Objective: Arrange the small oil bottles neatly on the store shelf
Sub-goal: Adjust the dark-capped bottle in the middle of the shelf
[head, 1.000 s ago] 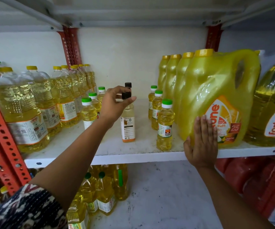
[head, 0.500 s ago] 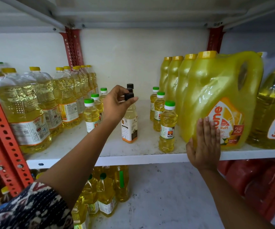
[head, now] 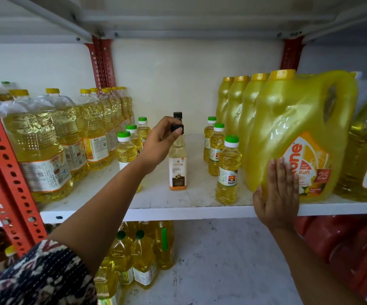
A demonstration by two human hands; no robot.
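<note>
On the shelf (head: 178, 208), left hand (head: 158, 146) apparently pinches coconut-oil bottle (head: 177, 170).

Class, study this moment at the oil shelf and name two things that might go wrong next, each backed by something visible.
1. The left hand pinches the coconut oil bottle only by its black cap; lifted like that, it might swing or slip.
2. The green-capped bottle stands near the shelf edge, close beside the big yellow jug that the right hand presses; if the jug shifts, it may topple.

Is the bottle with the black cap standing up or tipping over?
Standing up. The coconut oil bottle sits flat on the shelf, left hand pinching its cap.
</note>
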